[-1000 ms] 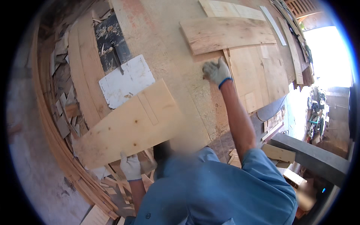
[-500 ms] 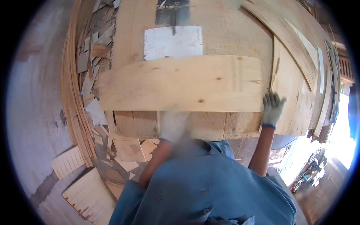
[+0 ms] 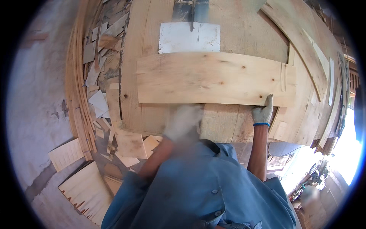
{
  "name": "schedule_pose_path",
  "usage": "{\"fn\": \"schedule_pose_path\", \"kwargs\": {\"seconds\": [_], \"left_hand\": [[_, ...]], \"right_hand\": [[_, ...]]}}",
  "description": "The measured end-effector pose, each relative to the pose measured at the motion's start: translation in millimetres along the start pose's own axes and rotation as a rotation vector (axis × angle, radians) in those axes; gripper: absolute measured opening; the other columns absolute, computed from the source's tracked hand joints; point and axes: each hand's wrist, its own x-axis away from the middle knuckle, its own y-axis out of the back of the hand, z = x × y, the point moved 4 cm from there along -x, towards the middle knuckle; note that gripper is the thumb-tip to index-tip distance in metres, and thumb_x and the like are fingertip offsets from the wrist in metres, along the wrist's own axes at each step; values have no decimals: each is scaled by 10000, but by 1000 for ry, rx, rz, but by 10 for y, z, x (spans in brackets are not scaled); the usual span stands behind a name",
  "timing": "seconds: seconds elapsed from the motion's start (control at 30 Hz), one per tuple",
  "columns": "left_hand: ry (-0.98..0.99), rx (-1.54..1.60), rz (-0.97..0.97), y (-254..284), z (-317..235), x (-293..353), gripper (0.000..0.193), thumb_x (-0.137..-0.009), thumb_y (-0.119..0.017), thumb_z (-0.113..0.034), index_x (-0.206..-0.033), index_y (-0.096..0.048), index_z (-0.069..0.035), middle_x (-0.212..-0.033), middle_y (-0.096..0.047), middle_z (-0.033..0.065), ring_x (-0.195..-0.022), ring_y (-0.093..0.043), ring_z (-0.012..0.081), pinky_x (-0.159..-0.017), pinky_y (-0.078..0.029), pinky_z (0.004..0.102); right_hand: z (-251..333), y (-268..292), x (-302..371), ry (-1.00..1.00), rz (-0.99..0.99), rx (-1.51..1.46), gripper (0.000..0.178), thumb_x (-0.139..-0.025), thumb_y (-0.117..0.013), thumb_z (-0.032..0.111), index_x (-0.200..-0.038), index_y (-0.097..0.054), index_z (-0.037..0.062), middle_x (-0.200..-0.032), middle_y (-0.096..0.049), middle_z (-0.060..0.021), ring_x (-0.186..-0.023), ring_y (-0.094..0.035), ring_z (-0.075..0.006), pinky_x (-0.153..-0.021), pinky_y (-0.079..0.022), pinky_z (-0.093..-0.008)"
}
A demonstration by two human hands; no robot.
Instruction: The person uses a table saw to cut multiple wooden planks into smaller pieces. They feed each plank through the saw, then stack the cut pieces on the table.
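A long, pale wooden board (image 3: pixel 213 80) with small dark knots lies crosswise on the worktable (image 3: pixel 152 120). Faint lines run across it near its right end. My right hand (image 3: pixel 263 112), in a light glove with a blue cuff, grips its near edge toward the right, one digit stretched up over the top face and the others curled at the edge. My left hand (image 3: pixel 185 121), gloved too, is smeared by motion just in front of the near edge; its fingers cannot be made out. Beyond the board lies a white rectangular sheet (image 3: pixel 189 37).
Long thin wood strips (image 3: pixel 76 91) run along the left, beside a heap of offcuts (image 3: pixel 100 103). More boards (image 3: pixel 297 42) lie on the right side of the table. Lower left, larger panels (image 3: pixel 85 189) rest on the floor. A dark slot (image 3: pixel 190 11) shows at the far side.
The board has moved to the right on the table. My right hand went from spread beyond its right end to gripping its near edge. My left hand stays blurred near the board.
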Motion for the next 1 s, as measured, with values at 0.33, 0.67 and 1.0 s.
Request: {"fn": "schedule_pose_path", "kwargs": {"seconds": [0.33,0.67,1.0], "left_hand": [[717,1190,-696,1598,58,459,482,-981,-491,-426,-1226,-516,-11,-1154,-576,198,-1008,-588,303,-852,-515,450],[744,623,-376,1322,204,-922,434,-942,-567,-400,-1146,-606,-18,-1005,-657,145,-762,-664,200,-648,-555,317],[755,678,-343,1220,31,-1293,393,-942,-561,-359,-1106,-596,-3,-850,-681,154,-578,-665,226,-487,-553,332]], "right_hand": [[399,198,-281,75,-157,239,340,-946,-592,360,-1187,-593,119,-1068,-658,-21,-866,-656,-147,-595,-537,-254],[803,415,-796,66,-168,-98,329,-920,-645,274,-1188,-593,91,-1147,-647,-48,-1028,-633,-207,-888,-547,-367],[865,221,-902,110,-168,-99,285,-951,-600,221,-1199,-584,79,-1155,-642,-60,-1043,-626,-203,-906,-543,-359]]}}
